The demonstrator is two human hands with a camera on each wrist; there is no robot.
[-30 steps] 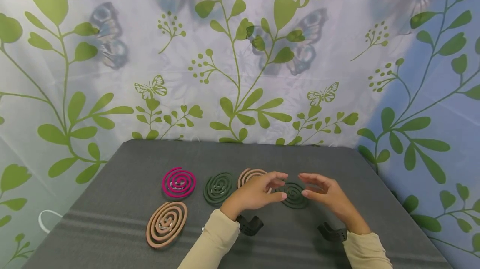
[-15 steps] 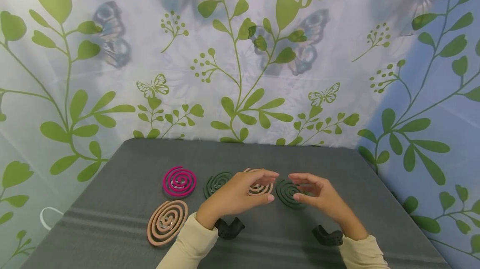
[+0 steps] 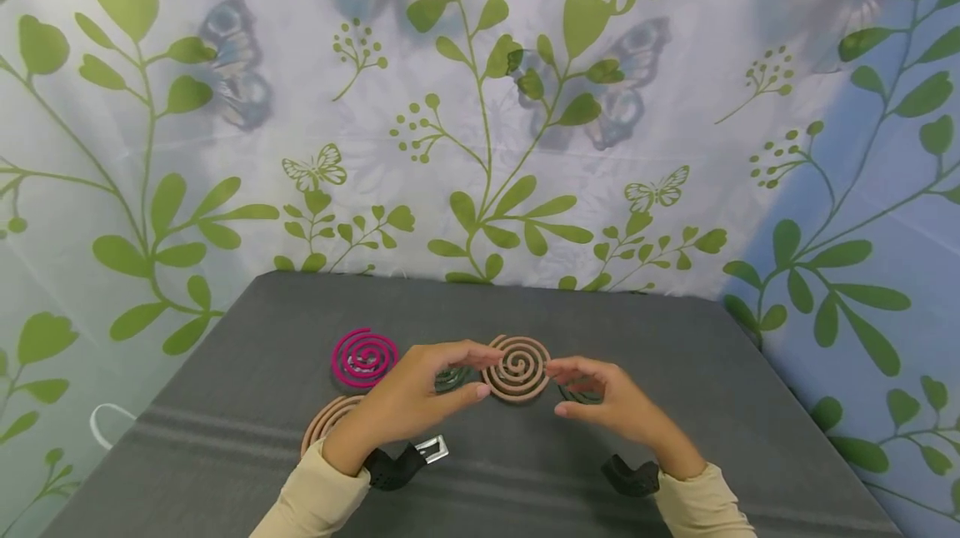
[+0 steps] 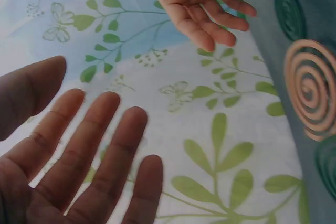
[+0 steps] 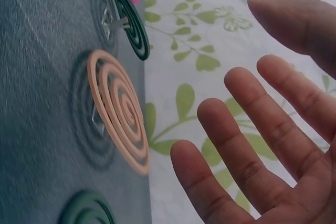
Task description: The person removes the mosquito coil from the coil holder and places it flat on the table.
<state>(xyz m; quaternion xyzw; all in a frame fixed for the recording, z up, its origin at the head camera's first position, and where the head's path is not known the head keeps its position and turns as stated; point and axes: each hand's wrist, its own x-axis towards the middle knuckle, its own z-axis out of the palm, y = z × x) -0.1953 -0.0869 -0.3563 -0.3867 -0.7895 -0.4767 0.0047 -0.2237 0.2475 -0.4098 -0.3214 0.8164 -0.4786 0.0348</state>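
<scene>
Fingers of my left hand [image 3: 414, 384] and right hand [image 3: 618, 405] are loosely spread, gripping nothing. Between them, at three o'clock from my left and ten from my right, the tan coil [image 3: 517, 366] sits propped above the tabletop [image 3: 645, 328]. I judge it light, stiff, brittle: best pinched gently by its outer edge. Beyond, at my left hand's ten o'clock, is the pink coil [image 3: 366, 357].
</scene>
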